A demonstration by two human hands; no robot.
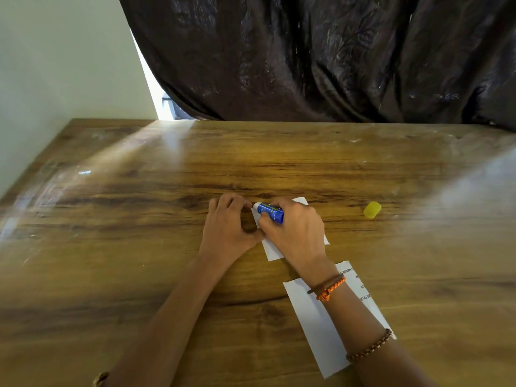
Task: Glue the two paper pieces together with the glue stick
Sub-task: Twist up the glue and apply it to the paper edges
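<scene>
The blue glue stick [270, 213] is held in the right hand [293, 233], with the fingers curled tightly round its barrel and its white tip pointing toward the left hand [227, 227], low over the far left corner of the small paper piece [272, 251]. That paper is pinned just beside the glue stick by the left hand, whose fingers are bent and spread, pressing down rather than gripping anything. The step in hand appears to be the spreading of glue; it is best done with light, even strokes carried out to the edge while the sheet is kept from sliding, and the tip should be kept flat so that no lumps are left. The second paper piece [321, 325] lies nearer the person than the glue stick, partly under the right forearm. The yellow cap [372, 210] rests well to the right of the glue stick on the wooden table [139, 247], so the tube is open. How much glue remains inside cannot be told.
</scene>
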